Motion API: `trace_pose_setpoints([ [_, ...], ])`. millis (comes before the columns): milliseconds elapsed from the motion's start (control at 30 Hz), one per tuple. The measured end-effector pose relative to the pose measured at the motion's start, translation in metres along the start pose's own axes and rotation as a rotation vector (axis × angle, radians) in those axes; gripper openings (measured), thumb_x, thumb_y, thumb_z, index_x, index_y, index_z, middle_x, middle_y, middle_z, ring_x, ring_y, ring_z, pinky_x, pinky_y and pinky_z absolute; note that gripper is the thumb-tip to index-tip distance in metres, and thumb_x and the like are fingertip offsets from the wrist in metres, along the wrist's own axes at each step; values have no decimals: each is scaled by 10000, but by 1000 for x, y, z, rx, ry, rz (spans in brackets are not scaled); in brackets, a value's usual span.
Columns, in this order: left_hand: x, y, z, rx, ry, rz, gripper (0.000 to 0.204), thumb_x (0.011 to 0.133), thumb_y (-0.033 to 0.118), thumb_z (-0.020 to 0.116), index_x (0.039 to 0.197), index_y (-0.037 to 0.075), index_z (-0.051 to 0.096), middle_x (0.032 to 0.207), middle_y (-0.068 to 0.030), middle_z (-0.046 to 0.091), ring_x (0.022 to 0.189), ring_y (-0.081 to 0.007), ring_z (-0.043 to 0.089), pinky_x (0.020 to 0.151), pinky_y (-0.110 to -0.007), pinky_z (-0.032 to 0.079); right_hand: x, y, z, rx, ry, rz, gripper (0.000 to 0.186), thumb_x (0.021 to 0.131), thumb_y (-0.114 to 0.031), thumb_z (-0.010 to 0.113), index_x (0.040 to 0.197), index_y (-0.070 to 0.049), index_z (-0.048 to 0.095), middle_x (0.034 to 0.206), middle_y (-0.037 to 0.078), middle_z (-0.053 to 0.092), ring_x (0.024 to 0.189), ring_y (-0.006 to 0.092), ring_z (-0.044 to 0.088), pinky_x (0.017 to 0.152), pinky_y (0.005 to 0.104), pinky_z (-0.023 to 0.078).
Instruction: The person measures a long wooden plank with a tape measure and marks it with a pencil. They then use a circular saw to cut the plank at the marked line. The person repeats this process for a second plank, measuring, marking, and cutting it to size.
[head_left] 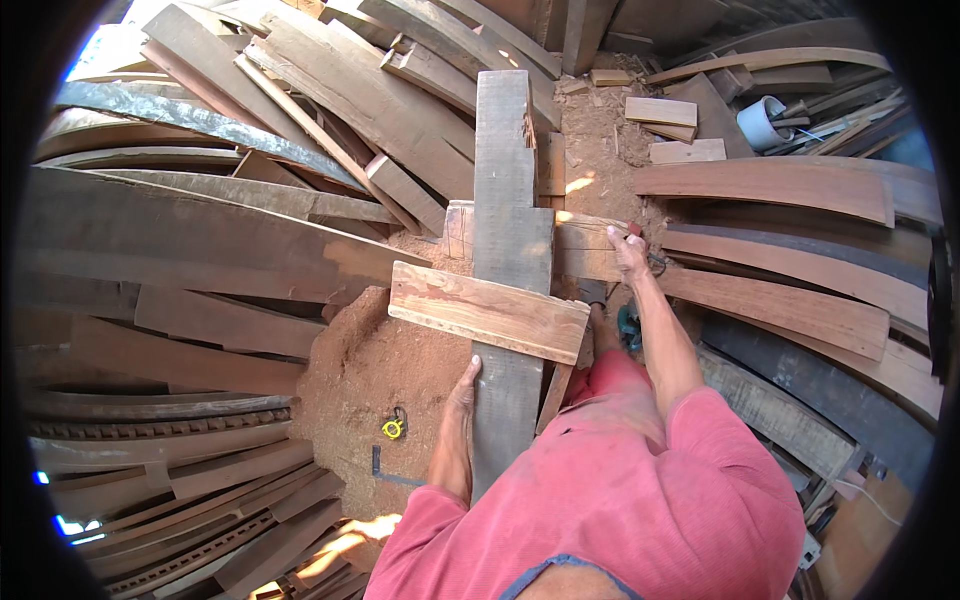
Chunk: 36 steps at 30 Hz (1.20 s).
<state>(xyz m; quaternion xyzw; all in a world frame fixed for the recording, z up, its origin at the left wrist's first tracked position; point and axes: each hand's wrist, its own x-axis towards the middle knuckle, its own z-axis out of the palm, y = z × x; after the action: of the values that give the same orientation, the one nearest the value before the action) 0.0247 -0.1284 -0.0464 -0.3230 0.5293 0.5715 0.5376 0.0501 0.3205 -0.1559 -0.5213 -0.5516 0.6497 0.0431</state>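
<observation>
A long grey wooden plank (508,230) runs away from me, splintered on its right edge near the far end. A shorter light-brown board (490,312) lies across it at a slant. My left hand (462,392) grips the left edge of the grey plank, its thumb at the edge and the other fingers mostly hidden. To the right of the plank, my right hand (629,254) is closed, with a small reddish-brown piece (634,229) at its fingertips; its kind is unclear. That hand is at the right end of a crosswise board (585,248) that passes under the grey plank.
Sawdust (350,375) covers the ground, with a yellow tape measure (392,428) and a dark metal square (378,468) on it. Stacked planks (170,235) crowd the left; curved boards (770,185) lie at right. Near them stands a white bucket (762,124). A teal tool (628,326) sits by my leg.
</observation>
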Motion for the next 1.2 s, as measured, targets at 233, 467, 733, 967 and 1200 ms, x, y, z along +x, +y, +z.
trace_pose_setpoints([
  [233, 8, -8, -13, 656, 330, 368, 917, 893, 676, 669, 1448, -35, 504, 1446, -237, 556, 1329, -371, 510, 1134, -497, 377, -61, 16, -26, -254, 176, -337, 569, 944, -388, 739, 1250, 57, 561, 1049, 125, 664, 928, 207, 621, 834, 355, 525],
  [467, -53, -54, 88, 1254, 756, 760, 1010, 836, 610, 731, 1513, -32, 344, 1585, -344, 237, 1453, -502, 235, 1202, -629, 171, -206, 11, 15, -217, -627, -8, 639, 900, -465, 735, 1168, 112, 675, 1094, 164, 704, 1046, 194, 631, 908, 369, 513],
  [733, -55, -55, 163, 1436, 510, 797, 1188, 744, 510, 843, 1606, 25, 185, 1624, -403, 74, 1515, -590, 37, 1215, -683, 76, -146, -24, 42, -197, -420, -162, 495, 889, -393, 752, 925, 100, 718, 836, 96, 715, 782, 134, 615, 665, 358, 514],
  [967, -9, -6, 170, 1512, 495, 1010, 1070, 754, 386, 846, 1623, 115, 283, 1646, -384, 89, 1518, -604, 31, 1196, -720, 91, -134, -33, 72, -248, -323, -106, 562, 873, -476, 760, 850, 82, 698, 755, 191, 690, 723, 206, 637, 663, 421, 516],
  [1200, 3, -7, 176, 1468, 544, 1082, 961, 790, 337, 797, 1629, 316, 330, 1659, -370, 96, 1507, -624, 52, 1182, -732, 88, -130, -42, 65, -314, -337, -150, 568, 910, -468, 740, 762, 76, 664, 678, 156, 637, 683, 160, 578, 603, 412, 486],
])
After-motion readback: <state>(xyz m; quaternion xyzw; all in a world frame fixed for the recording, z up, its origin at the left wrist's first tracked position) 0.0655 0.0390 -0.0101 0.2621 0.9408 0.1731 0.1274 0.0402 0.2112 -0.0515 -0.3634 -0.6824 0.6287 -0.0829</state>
